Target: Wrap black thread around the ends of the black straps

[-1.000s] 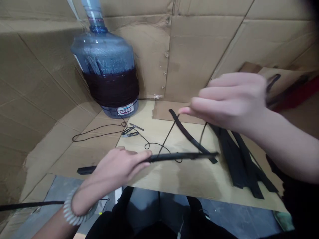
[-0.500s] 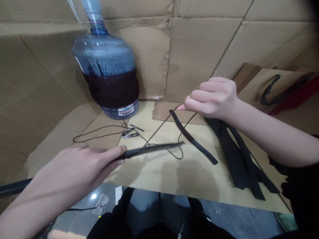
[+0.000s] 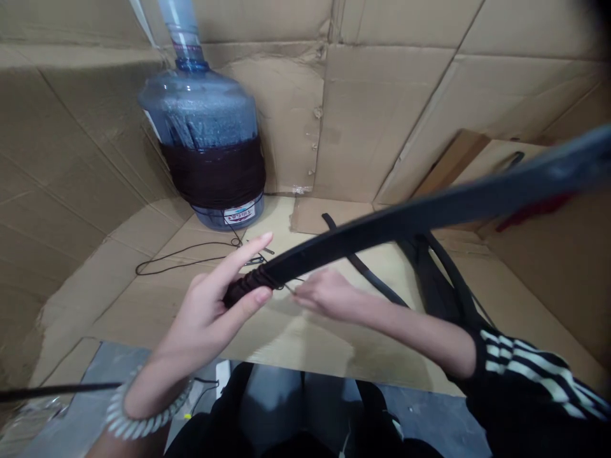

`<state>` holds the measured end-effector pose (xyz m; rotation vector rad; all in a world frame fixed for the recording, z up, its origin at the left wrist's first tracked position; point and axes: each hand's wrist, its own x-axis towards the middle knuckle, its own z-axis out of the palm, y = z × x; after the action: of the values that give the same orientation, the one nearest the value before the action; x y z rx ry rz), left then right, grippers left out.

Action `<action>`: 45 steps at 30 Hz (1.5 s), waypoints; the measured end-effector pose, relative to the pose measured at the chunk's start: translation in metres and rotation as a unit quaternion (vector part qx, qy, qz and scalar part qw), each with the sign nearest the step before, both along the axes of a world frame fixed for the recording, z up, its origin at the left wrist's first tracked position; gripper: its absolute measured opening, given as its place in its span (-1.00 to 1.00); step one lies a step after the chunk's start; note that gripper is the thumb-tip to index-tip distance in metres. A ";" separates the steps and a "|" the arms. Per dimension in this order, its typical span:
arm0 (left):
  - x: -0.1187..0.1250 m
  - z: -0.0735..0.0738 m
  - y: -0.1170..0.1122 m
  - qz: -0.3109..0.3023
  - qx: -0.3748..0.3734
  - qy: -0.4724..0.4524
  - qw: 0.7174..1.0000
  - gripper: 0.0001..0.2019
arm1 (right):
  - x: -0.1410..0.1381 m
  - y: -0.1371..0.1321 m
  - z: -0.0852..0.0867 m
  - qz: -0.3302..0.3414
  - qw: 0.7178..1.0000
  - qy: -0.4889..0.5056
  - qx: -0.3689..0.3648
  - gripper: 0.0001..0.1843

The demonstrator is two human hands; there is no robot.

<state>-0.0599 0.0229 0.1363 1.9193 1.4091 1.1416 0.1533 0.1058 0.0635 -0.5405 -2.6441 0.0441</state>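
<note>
Left hand (image 3: 203,318) grips the black strip (image 3: 353,236) by its wrapping (image 3: 252,280), forefinger spread clear; right hand (image 3: 330,295) pinches the cord (image 3: 289,289): steady tension, snug turns!

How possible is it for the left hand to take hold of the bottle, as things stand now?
Probably not without letting go: the left hand holds the wrapped end of the raised strip. The way itself looks free, with only thin cord lying towards the bottle.
</note>
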 end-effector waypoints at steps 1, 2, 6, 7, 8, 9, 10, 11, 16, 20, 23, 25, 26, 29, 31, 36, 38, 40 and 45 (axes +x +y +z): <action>0.000 -0.004 0.004 0.011 0.000 -0.015 1.000 -0.47 | -0.001 -0.012 -0.004 0.020 1.000 -0.003 -0.002 -0.49; -0.001 -0.008 0.008 0.030 0.004 -0.023 0.999 -0.48 | -0.001 -0.023 -0.003 0.045 0.999 0.001 -0.003 -0.49; -0.016 -0.026 0.020 0.128 0.041 0.049 0.990 -0.61 | 0.025 -0.042 0.039 0.016 0.998 0.058 0.030 -0.55; -0.020 -0.029 0.021 0.133 0.046 0.085 0.986 -0.63 | 0.034 -0.042 0.054 -0.013 0.996 0.061 0.066 -0.58; -0.024 -0.031 0.020 0.132 0.045 0.121 0.983 -0.64 | 0.044 -0.042 0.068 -0.028 0.992 0.051 0.108 -0.56; -0.028 -0.033 0.019 0.133 0.042 0.152 0.979 -0.63 | 0.053 -0.042 0.081 -0.044 0.988 0.031 0.142 -0.56; -0.031 -0.034 0.018 0.136 0.035 0.177 0.974 -0.63 | 0.061 -0.042 0.093 -0.054 0.982 0.021 0.179 -0.54; -0.033 -0.035 0.016 0.141 0.024 0.199 0.969 -0.62 | 0.068 -0.043 0.102 -0.063 0.975 0.007 0.212 -0.53; -0.040 -0.033 0.006 0.105 -0.047 0.350 0.930 -0.54 | 0.100 -0.038 0.131 -0.109 0.921 -0.030 0.372 -0.61; -0.055 -0.028 -0.003 0.032 -0.080 0.378 0.922 -0.53 | 0.128 -0.003 0.140 -0.143 0.861 -0.068 0.484 -0.48; -0.060 -0.020 -0.008 -0.062 -0.123 0.313 0.940 -0.59 | 0.138 0.030 0.142 -0.060 0.804 -0.021 0.591 -0.40; -0.054 -0.013 -0.011 -0.129 -0.140 0.278 0.942 -0.65 | 0.134 0.049 0.139 -0.085 0.818 -0.006 0.570 -0.35; -0.050 -0.011 -0.011 -0.160 -0.146 0.257 0.942 -0.69 | 0.129 0.057 0.135 -0.120 0.839 0.001 0.531 -0.32; -0.032 -0.012 -0.010 -0.212 -0.164 0.149 0.952 -0.74 | 0.103 0.075 0.108 -0.244 0.905 0.013 0.347 -0.31; -0.021 -0.019 -0.007 -0.186 -0.172 0.026 0.967 -0.73 | 0.083 0.081 0.075 -0.253 0.926 0.017 0.279 -0.37; -0.013 -0.035 0.010 -0.023 -0.110 -0.313 0.943 -0.75 | 0.048 0.048 -0.011 -0.154 0.962 0.025 0.222 -0.49; -0.017 -0.037 0.018 0.070 -0.072 -0.334 0.937 -0.82 | 0.044 0.018 -0.020 -0.109 0.971 0.034 0.208 -0.51; -0.020 -0.040 0.025 0.143 -0.057 -0.305 0.940 -0.84 | 0.045 -0.011 -0.012 -0.081 0.976 0.049 0.195 -0.52; -0.018 -0.052 0.032 0.167 -0.068 -0.268 0.946 -0.60 | 0.056 -0.063 0.046 0.022 0.982 0.100 0.158 -0.57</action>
<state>-0.0775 0.0553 0.0846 1.1678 1.4724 1.5307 0.2091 0.0430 0.1091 -0.3503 -2.4011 -0.2883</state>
